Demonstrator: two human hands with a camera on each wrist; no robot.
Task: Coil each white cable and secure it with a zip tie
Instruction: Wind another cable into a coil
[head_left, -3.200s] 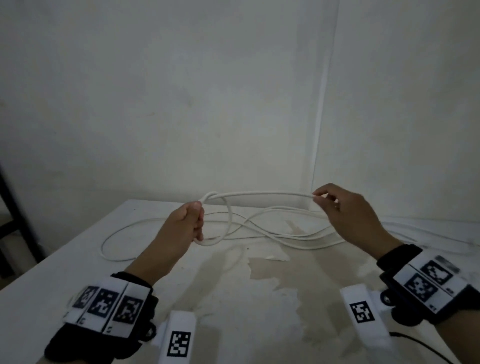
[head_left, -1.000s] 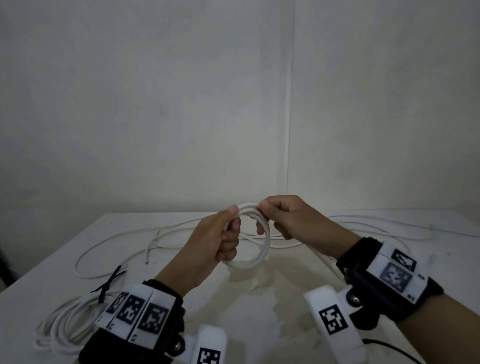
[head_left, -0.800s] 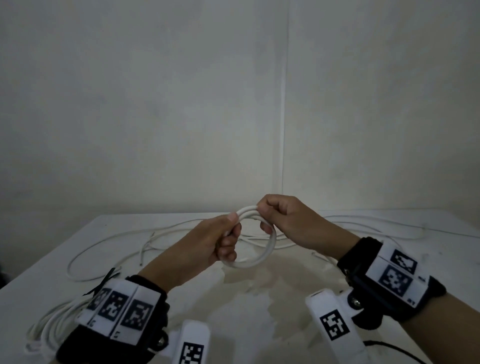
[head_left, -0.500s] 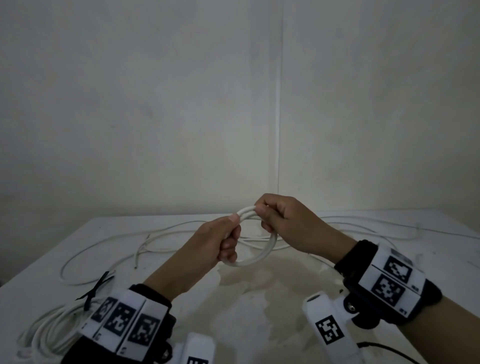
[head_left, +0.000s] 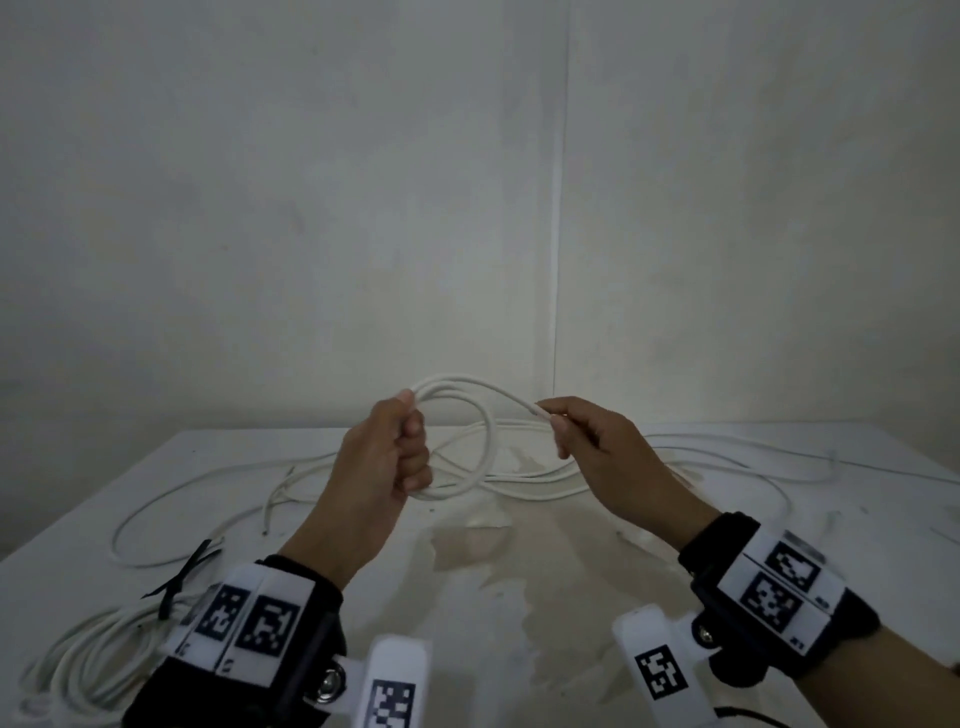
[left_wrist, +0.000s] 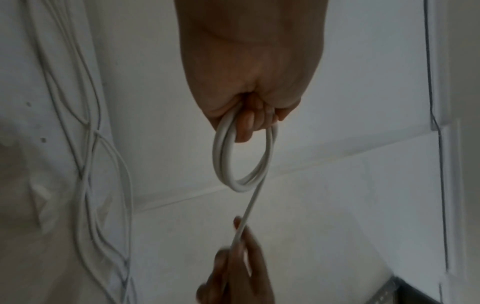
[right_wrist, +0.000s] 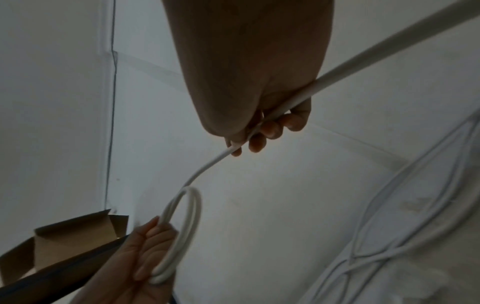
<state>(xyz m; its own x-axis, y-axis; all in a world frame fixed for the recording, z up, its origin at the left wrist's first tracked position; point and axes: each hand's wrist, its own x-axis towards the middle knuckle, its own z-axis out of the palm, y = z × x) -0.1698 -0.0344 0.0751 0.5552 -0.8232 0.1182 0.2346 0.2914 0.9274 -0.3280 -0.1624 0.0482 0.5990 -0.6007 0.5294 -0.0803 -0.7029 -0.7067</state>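
Hands work above the middle of the white worktop (head_left: 156, 499). The left hand (head_left: 382, 462) has its grip closed round a small coil (head_left: 480, 457) of white cable, thumb on top and fingers curled through the loops; the left wrist view shows two or three turns hanging from that fist as a ring. From the coil one strand (head_left: 493, 397) runs across to the right hand (head_left: 602, 452), which pinches it between thumb and forefinger, the other fingers loosely curled round it. In the right wrist view the strand passes through this grip and goes on behind the palm. Both hands are raised off the worktop and stand apart from each other, the strand arching slightly between them. The remaining length of loose cable (head_left: 545, 491) lies in long overlapping curves on the worktop beyond and beneath the hands, reaching toward both edges. At the near left corner lies a finished cable bundle (head_left: 88, 660), with a black zip tie (head_left: 179, 577) at its top; whether the tie is drawn tight cannot be told. A brownish stain (head_left: 519, 561) marks the worktop in front of the person.
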